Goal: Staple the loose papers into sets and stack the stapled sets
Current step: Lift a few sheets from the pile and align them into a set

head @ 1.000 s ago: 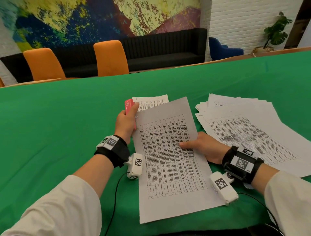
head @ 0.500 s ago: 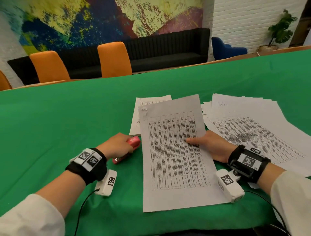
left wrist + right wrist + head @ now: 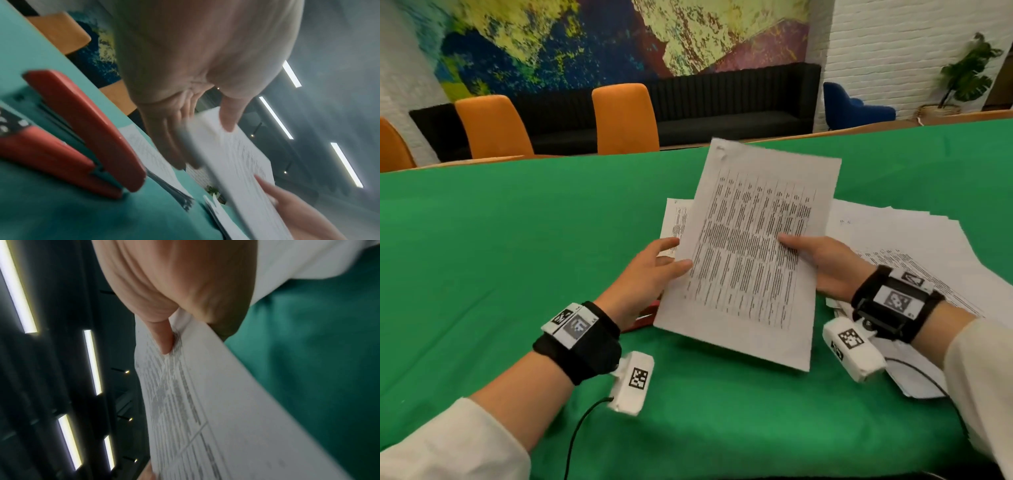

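Observation:
A printed paper set (image 3: 750,246) with a staple mark at its top left corner is tilted up off the green table. My right hand (image 3: 791,246) pinches its right edge, thumb (image 3: 164,340) on the printed face (image 3: 205,402). My left hand (image 3: 674,255) takes the left edge, thumb on top and fingers underneath, as the left wrist view (image 3: 205,134) also shows. The red stapler (image 3: 645,317) (image 3: 82,129) lies on the table below my left hand, partly hidden by the sheet. Behind the raised set lies a stapled set (image 3: 676,222). A fanned pile of loose papers (image 3: 893,246) sits to the right.
The green table (image 3: 517,274) stretches far to the left and back. Orange chairs (image 3: 625,120) and a black sofa stand beyond its far edge. A cable (image 3: 582,428) runs from my left wrist camera toward the near edge.
My left hand set the stapler down on the table and moved to the set's left edge. Both hands have lifted the set off the table and tilted it up.

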`<action>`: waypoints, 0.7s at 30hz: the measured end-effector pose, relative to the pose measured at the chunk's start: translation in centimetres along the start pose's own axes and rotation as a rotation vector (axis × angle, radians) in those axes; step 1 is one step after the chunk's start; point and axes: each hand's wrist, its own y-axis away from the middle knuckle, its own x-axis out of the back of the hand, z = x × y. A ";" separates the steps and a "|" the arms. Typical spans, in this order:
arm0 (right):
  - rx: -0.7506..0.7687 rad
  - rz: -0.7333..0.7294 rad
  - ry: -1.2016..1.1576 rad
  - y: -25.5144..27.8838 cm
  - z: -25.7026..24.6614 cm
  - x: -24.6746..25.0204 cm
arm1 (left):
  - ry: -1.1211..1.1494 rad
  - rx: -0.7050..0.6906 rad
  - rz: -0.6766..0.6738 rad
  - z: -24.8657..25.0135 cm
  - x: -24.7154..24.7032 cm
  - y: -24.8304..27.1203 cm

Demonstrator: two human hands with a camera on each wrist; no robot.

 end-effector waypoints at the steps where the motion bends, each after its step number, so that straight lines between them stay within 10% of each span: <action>1: 0.031 -0.005 -0.005 -0.5 -1.0 -0.5 | 0.017 -0.015 -0.002 0.0 -0.3 -0.2; 11: -0.038 0.110 0.286 -5.7 -4.8 -2.6 | -0.023 -0.077 0.361 2.7 2.3 -8.3; 21: -0.158 0.230 0.388 -9.8 -0.5 -2.2 | -0.287 0.229 0.324 -0.7 4.3 -14.7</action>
